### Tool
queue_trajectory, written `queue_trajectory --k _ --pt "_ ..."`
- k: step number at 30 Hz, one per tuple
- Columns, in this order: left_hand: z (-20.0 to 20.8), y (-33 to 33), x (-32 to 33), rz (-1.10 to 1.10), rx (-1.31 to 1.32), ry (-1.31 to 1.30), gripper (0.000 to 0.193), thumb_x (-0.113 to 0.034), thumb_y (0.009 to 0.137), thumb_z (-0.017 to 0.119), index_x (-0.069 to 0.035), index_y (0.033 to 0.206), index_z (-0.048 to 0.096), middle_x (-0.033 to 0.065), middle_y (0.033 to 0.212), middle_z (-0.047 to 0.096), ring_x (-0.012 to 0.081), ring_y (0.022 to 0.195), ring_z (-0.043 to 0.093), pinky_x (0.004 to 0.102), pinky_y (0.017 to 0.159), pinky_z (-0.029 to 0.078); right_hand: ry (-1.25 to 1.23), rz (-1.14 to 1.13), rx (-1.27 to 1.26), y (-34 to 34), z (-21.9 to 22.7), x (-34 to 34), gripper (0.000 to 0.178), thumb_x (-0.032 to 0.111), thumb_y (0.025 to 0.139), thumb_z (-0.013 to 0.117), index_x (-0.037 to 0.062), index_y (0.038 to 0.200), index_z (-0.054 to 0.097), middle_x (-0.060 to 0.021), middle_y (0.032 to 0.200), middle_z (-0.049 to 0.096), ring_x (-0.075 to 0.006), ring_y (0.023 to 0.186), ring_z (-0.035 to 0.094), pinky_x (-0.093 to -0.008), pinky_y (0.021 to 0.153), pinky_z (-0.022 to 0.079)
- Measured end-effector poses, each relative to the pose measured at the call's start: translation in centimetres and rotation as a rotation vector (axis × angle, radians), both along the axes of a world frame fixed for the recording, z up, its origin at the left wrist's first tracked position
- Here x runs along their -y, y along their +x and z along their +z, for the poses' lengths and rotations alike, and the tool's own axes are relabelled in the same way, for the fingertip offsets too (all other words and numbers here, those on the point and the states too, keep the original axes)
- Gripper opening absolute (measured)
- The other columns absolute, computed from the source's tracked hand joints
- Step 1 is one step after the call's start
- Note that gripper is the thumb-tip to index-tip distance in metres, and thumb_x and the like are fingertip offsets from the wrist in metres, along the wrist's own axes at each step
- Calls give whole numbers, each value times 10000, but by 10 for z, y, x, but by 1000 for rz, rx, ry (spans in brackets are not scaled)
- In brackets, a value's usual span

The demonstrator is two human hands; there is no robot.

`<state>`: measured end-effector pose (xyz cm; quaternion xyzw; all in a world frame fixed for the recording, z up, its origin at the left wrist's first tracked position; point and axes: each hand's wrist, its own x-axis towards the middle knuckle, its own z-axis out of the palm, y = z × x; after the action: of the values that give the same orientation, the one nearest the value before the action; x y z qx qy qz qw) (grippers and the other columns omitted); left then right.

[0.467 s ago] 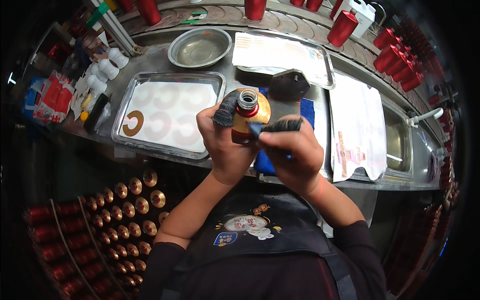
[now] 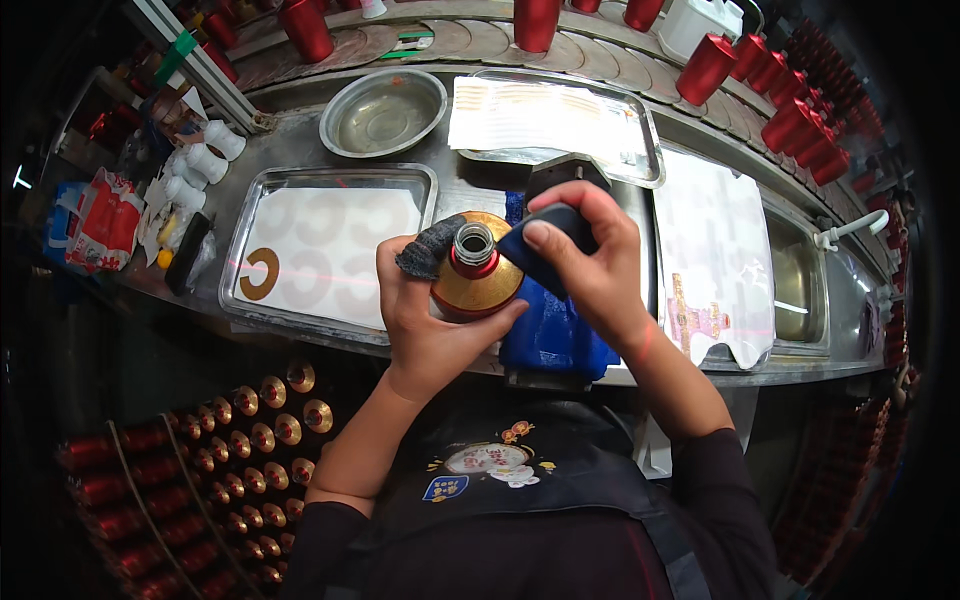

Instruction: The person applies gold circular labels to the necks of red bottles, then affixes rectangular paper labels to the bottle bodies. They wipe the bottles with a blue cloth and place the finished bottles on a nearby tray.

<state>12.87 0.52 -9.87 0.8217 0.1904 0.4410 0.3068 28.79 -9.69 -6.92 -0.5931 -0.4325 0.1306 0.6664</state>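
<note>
The left hand (image 2: pixel 425 345) curls round a bottle (image 2: pixel 485 292), its open mouth up, just left of the blue pad (image 2: pixel 560 335). The right hand (image 2: pixel 600 260) pinches a dark scraper (image 2: pixel 545 248) between thumb and fingers, its edge at the bottle's gold shoulder; whether they touch cannot be told. Further left, a tray (image 2: pixel 430 190) bears a gold ring piece (image 2: pixel 262 275).

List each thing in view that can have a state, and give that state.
Gold-shouldered bottle, uncapped, held in the left hand
Dark blue-edged tool, gripped in the right hand, edge at the bottle's shoulder
Metal tray, holding a white sheet
Gold C-shaped piece, lying on that sheet
Round basin, upright; cannot tell whether it holds liquid
Tap, no stream visible
</note>
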Motion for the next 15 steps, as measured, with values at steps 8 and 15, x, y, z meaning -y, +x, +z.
queue_trajectory --k 8,15 --pt "24 -10 -44 -479 -147 -360 812 -139 581 944 -54 1297 571 93 1214 551 247 1140 582 338 996 467 -126 164 3 34 3 -37 206 143 852 756 18 996 678 -14 887 655 -76 830 603 -228 766 495" --pt "-6 -12 -20 -412 124 -179 850 -100 702 903 -19 1432 477 197 1452 456 311 1340 490 412 1106 420 -65 -14 -42 10 21 -14 189 111 855 742 5 995 673 -23 888 648 -87 817 602 -218 752 489"
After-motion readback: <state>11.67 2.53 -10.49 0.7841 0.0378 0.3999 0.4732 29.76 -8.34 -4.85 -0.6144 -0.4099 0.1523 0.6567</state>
